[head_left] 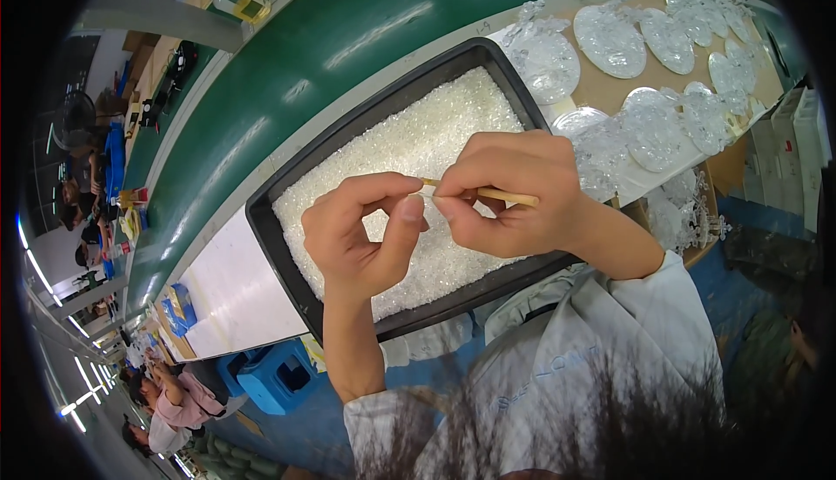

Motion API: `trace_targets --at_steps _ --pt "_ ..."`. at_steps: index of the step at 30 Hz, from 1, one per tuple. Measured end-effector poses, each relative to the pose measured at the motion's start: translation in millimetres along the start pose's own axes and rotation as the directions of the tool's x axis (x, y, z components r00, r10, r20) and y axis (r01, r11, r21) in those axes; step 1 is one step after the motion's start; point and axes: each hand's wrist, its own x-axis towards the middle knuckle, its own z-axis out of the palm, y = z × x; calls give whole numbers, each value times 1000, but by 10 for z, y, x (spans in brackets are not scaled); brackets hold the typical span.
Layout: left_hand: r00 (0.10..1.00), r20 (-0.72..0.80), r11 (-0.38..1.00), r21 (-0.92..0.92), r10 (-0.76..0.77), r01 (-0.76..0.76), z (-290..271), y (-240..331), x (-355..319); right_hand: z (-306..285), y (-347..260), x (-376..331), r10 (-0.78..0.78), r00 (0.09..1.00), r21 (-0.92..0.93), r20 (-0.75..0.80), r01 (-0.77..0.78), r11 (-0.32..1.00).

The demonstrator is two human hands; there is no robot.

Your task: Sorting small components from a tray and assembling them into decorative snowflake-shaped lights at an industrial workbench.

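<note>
Above a black tray [259,210] of small clear, glittering pieces [348,162], my two hands meet fingertip to fingertip. My right hand [514,188] pinches a thin yellowish wooden stick [509,197], its back end poking out below the fingers. The tip of the stick points left, close to my left fingertips. Thumb and forefinger of my left hand [357,227] are curled into a pinch beside that tip. Something small and clear seems to lie between the two hands, too small to name.
Clear plastic discs [614,40] with clear sprigs lie on a board at the right. A green conveyor belt [348,36] runs behind the tray. Bottles [239,1] stand beyond it. A blue stool [279,377] is at lower left. Other people [178,393] sit farther left.
</note>
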Motion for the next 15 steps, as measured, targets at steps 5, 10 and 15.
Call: trace_targets --at_steps 5,10,15 --pt "999 8 997 74 36 -36 -31 -20 -6 13 27 -19 -3 1000 37 -9 4 999" --pt "995 -11 992 75 103 -102 -1 -53 -14 21 9 -8 27 1000 35 9 -27 999" --pt "991 -28 991 37 131 -130 28 -75 -1 7 9 -18 67 997 71 30 -69 995"
